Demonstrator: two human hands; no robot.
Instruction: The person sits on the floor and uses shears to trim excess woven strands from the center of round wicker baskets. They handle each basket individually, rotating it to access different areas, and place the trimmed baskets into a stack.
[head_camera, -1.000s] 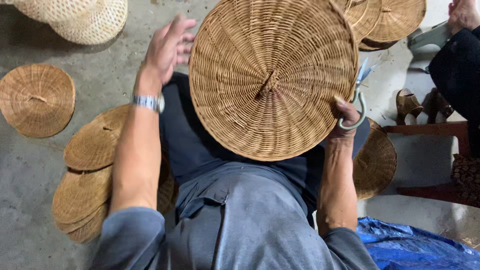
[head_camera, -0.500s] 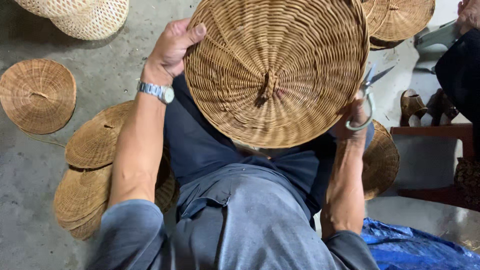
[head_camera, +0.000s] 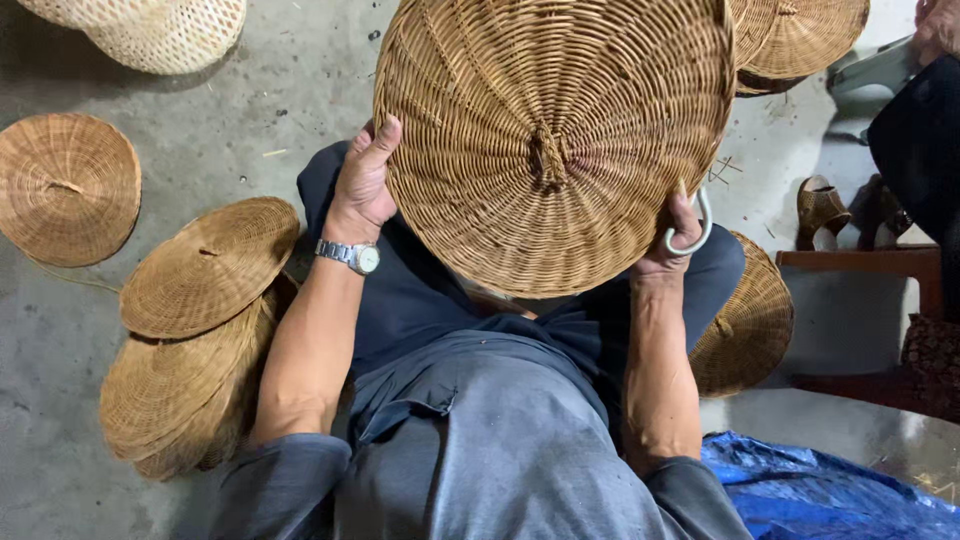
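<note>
The person is holding a round woven lid (head_camera: 555, 140) up over the lap, both hands gripping its rim: the left hand (head_camera: 365, 185) is clasping the edge at about 9 o'clock, thumb lying on the weave, while the right hand (head_camera: 672, 240) is pinching the rim near 4 o'clock, its fingers also hooked through a pale scissor handle (head_camera: 695, 228). The lid is looking light and stiff yet springy, its weave rough enough not to slip; the rim seems the safest hold, and the small knotted loop (head_camera: 545, 158) at the centre a second one. Other woven lids (head_camera: 205, 265) are lying stacked on the concrete floor (head_camera: 60, 330) at 8 o'clock
</note>
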